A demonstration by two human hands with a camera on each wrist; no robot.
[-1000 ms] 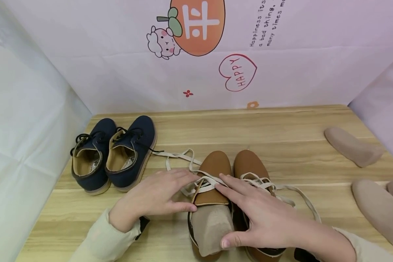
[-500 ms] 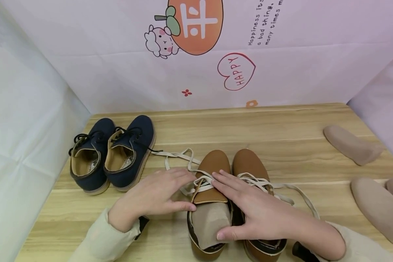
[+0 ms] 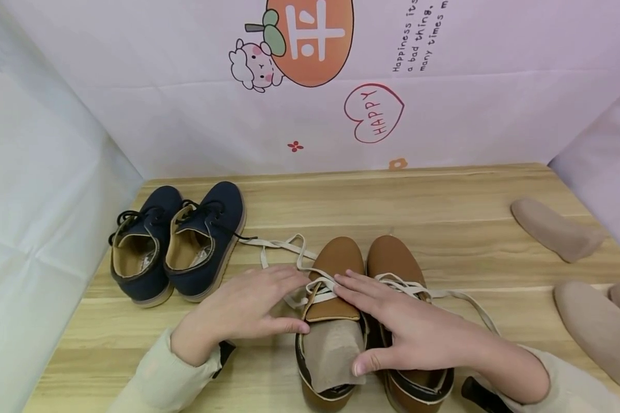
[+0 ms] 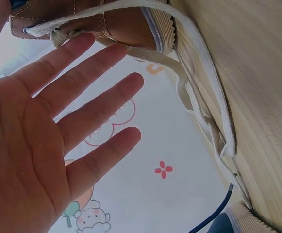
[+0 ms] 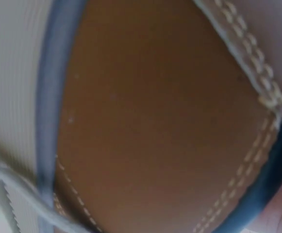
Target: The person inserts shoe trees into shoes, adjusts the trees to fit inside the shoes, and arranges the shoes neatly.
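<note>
Side by side stand two brown lace-up shoes, the left one [image 3: 341, 258] and the right one [image 3: 394, 258]. A beige foot-shaped insert [image 3: 333, 353] sits in the left shoe, its rear end showing in the opening behind the tongue. My left hand [image 3: 250, 304] is at that shoe's outer side, fingers extended, as the left wrist view also shows. Across the right shoe reaches my right hand [image 3: 413, 330], its straight fingers at the left shoe's white laces [image 3: 324, 295], its thumb at the insert. Brown shoe side [image 5: 165, 116] fills the right wrist view.
Two navy shoes [image 3: 186, 269] with black laces stand at the left. Several beige foot-shaped forms [image 3: 555, 229] lie at the right on the wooden tabletop [image 3: 444, 201]. A long white lace [image 4: 206, 56] trails from the left brown shoe towards the navy pair. Printed cloth [image 3: 186, 126] stands behind.
The insert lies further forward in the left brown shoe, with more of the heel collar showing. My right hand has shifted slightly left; my left hand has barely moved.
</note>
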